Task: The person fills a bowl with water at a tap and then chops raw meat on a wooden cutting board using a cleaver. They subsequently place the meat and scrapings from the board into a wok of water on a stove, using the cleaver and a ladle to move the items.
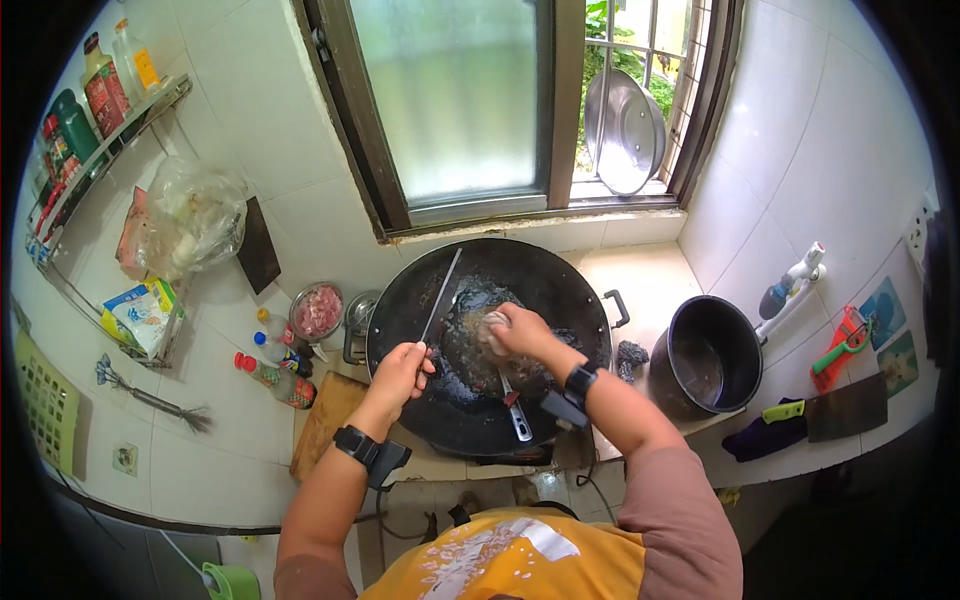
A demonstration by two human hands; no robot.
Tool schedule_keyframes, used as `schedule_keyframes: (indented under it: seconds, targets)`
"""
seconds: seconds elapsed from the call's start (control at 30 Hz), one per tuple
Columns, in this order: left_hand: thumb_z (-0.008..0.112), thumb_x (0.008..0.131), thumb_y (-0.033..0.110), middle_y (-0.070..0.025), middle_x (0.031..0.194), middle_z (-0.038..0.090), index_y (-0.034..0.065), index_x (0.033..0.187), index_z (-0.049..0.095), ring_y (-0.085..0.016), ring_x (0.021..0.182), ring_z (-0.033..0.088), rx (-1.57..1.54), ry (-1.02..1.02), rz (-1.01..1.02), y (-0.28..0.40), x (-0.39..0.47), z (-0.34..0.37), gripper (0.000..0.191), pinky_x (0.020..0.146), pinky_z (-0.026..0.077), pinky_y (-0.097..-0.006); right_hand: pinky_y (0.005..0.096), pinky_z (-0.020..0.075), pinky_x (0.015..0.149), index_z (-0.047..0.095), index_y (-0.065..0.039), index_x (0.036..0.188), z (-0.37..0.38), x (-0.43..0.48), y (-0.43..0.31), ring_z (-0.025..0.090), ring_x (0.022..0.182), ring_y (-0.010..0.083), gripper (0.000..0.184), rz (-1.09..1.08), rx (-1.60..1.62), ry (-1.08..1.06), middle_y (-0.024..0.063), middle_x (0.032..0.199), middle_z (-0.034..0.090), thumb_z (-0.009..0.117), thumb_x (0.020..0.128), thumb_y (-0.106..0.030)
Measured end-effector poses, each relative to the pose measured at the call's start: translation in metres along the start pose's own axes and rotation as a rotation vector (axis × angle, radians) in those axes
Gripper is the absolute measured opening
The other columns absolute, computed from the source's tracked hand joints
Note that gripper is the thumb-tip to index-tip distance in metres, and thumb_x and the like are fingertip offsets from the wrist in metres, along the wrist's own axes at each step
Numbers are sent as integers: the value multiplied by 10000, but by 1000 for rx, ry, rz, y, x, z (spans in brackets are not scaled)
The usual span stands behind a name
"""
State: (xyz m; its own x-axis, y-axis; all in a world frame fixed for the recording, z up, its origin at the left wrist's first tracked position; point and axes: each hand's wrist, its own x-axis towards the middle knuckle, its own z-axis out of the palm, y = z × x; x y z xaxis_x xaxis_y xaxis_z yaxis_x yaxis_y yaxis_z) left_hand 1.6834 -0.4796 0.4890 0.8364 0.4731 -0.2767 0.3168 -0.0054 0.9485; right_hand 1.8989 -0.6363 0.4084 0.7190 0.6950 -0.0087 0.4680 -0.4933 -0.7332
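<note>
In front of me is a large black wok (pixel 409 300), its middle wet with murky liquid. My left hand (pixel 401 375) grips a long, thin metal tool (pixel 442 292) at its lower end; the tool slants up over the wok's left part. What kind of tool it is cannot be told from this angle. My right hand (pixel 521 330) is down in the wok's middle, closed on a greyish scrubbing pad or cloth (pixel 494 330), partly hidden by the fingers. Below it a metal-handled utensil (pixel 517 416) leans in the wok, its head hidden.
A metal bowl of raw cut meat (pixel 318 310), bottles (pixel 289 379) and a wooden cutting board (pixel 326 420) stand left of the wok. At right are a dark scourer (pixel 632 360), a deep black pot (pixel 705 360) and a cleaver (pixel 847 409). A window (pixel 457 105) is behind.
</note>
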Motion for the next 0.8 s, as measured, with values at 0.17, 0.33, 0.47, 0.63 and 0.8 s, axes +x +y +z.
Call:
schedule_keyframes:
  seconds: [0.17,0.33,0.47,0.63,0.8]
  targets:
    - [437,1033,336,-24,756,547,50,1051,536,-92,532,448,-375,-70,-177,-6,-4,20,303,441,356,-231,468,484,872,559,-81,1162,14,-37,-74,592,1025,420,342,-448,235,100,226,1076,620,635,854,-209]
    - [410,1037,354,-24,736,528,29,1075,542,-95,501,439,-361,-235,-229,-10,-18,32,353,417,354,-240,524,478,844,533,-29,1110,21,5,-42,582,978,439,305,-223,89,380,249,1048,592,623,845,-152]
    - [399,1046,345,-27,732,543,6,1123,557,-97,493,441,-289,-254,-244,-5,-44,22,382,413,360,-245,528,504,842,547,-69,1158,9,38,22,618,950,454,308,27,-89,356,255,1052,630,595,879,-190]
    - [412,1045,368,-50,771,576,-10,1132,554,-97,487,452,-325,-246,-186,-4,-42,13,413,408,361,-237,499,512,848,577,-110,1165,-5,18,48,634,969,428,333,44,-389,51,223,1054,656,618,869,-259]
    - [412,1045,352,-42,747,561,5,1104,553,-109,512,463,-398,-114,-197,-9,-26,22,379,429,365,-249,490,501,844,581,-77,1129,-9,-25,-36,636,963,406,336,-131,64,115,236,1014,661,637,850,-255]
